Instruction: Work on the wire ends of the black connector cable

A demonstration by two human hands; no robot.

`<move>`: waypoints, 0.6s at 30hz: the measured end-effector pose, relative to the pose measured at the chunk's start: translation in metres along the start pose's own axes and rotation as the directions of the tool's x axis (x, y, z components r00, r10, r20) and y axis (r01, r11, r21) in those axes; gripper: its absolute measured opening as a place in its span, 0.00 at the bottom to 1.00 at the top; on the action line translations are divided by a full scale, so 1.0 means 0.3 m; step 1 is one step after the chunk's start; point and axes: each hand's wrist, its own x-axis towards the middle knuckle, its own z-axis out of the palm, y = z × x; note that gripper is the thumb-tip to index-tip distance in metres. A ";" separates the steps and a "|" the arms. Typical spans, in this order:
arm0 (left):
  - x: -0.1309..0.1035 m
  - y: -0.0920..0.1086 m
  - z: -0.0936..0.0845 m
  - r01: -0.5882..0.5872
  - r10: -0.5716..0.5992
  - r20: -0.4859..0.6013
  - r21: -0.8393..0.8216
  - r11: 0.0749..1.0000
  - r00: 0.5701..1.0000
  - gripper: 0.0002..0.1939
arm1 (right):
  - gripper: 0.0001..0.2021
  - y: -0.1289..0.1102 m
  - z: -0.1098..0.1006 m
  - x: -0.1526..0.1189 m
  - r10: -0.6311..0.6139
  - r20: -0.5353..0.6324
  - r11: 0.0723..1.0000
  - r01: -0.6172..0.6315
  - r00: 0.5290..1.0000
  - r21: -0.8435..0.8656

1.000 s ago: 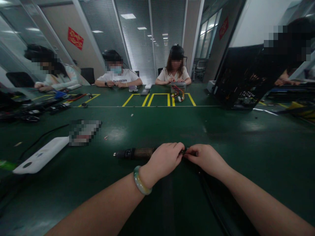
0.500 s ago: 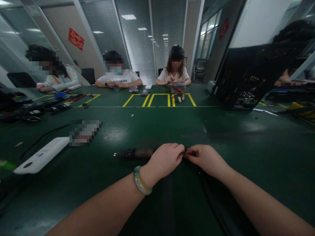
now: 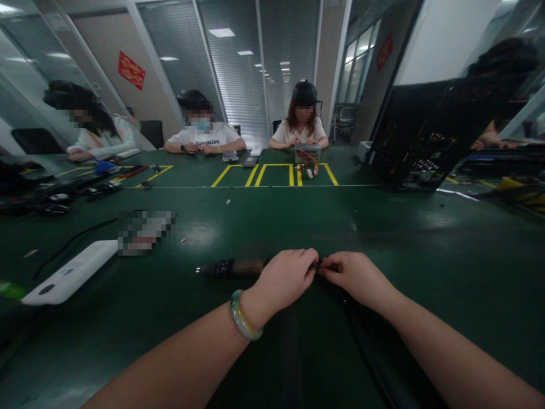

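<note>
A dark cylindrical tool (image 3: 242, 267) with a metal tip at its left end lies across the green table (image 3: 272, 221). My left hand (image 3: 289, 278), with a bangle (image 3: 244, 318) at the wrist, is wrapped round the tool's right part. Just to its right, my right hand (image 3: 353, 275) is closed in a pinch near the tool's right end. Something small and dark sits between the fingertips, too small to make out. Below my right hand a black cable (image 3: 361, 341) runs toward the near edge.
A white device (image 3: 72, 272) with a black cord lies at the left, near a blurred-out object (image 3: 147, 233). Cables and tools (image 3: 51, 193) are heaped at the far left. A black computer case (image 3: 434, 130) stands at the right. Several people sit around, one behind a wired metal box (image 3: 307, 152).
My hands and the tool have hardly moved. Across the table, the person behind the metal box has shifted their hands slightly.
</note>
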 end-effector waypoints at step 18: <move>0.000 0.005 -0.012 -0.015 0.015 0.025 0.001 1.000 1.000 0.03 | 0.09 -0.007 -0.007 0.000 0.016 0.026 1.000 -0.016 1.000 0.011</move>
